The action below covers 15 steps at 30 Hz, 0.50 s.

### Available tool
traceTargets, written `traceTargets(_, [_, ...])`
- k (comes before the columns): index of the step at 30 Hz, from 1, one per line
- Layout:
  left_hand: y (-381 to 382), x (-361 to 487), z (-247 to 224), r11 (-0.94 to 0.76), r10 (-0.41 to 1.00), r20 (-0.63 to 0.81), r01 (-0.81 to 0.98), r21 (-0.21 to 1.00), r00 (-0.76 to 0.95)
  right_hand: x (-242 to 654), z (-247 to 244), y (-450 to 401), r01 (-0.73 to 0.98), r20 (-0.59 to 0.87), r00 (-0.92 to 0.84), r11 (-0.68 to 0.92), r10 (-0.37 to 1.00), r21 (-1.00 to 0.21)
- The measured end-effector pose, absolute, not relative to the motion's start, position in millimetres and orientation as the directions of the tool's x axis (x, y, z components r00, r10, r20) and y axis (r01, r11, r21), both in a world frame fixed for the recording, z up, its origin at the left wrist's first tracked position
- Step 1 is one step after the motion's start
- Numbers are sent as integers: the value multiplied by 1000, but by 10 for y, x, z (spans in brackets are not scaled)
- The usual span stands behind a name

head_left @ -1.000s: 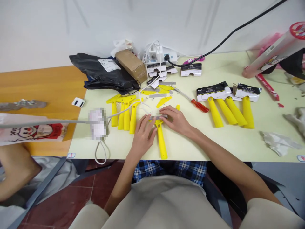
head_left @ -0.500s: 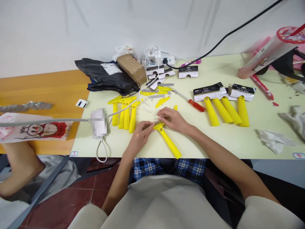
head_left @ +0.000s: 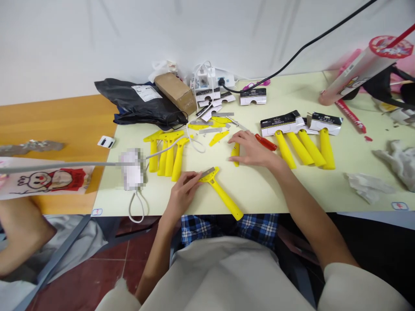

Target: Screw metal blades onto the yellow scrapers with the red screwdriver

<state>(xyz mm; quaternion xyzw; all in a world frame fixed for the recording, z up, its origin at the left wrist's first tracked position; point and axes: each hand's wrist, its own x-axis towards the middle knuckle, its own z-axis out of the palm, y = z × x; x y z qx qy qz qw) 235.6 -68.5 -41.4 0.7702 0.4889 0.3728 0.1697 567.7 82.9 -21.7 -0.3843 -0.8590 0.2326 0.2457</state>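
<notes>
A yellow scraper (head_left: 227, 198) lies at the table's front with its handle slanting down to the right. A bare metal blade (head_left: 207, 173) rests across its head. My left hand (head_left: 182, 194) pinches the left end of that head. Farther up and to the right, my right hand (head_left: 251, 149) arches over a small yellow cover piece (head_left: 235, 156), its thumb and fingers apart around the piece. Whether the fingertips touch it I cannot tell. Just beyond this hand lies a red-handled screwdriver (head_left: 266, 142), partly hidden by the fingers.
Several yellow scrapers (head_left: 177, 160) stand in a row on the left. More scrapers with card sleeves (head_left: 282, 123) lie to the right. Loose covers (head_left: 219, 137) and blades sit behind. A grey cable with a white box (head_left: 132, 169) crosses the left side; a tall cup (head_left: 353, 77) leans at right.
My right hand has left the scraper head and moved right and away from me, over the loose cover piece. The blade now shows on the head, still pinched by my left hand.
</notes>
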Motion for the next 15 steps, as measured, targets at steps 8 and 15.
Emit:
traceTargets(8, [-522,2417,-413,-472,881,312,613,634,355,5688,-327,885,671,220,-499,535,838,-514])
traceTargets(15, [-261,2571,-377,-600,797,341,599,530,498,5750,-263,869,632,164,-575,562,802,-534])
